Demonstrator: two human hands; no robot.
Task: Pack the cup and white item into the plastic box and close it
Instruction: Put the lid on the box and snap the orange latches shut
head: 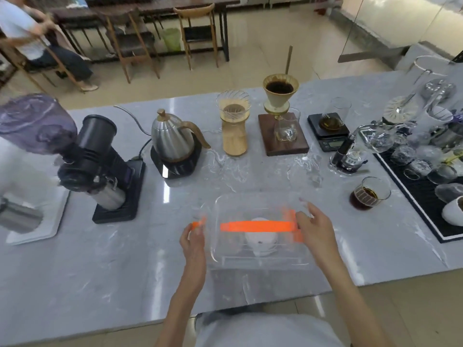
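Note:
A clear plastic box with its lid on stands on the grey marble counter in front of me. An orange handle runs across the lid. Through the clear plastic a white item shows inside; I cannot make out a cup in the box. My left hand pinches the orange clip at the box's left side. At the right side my right hand rests on the blurred orange clip. Both clips are smeared by motion.
Behind the box stand a black grinder, a steel kettle on a base, two drippers and a scale. A glass of coffee is at the right, beside a black mat with glassware. A person sits far left.

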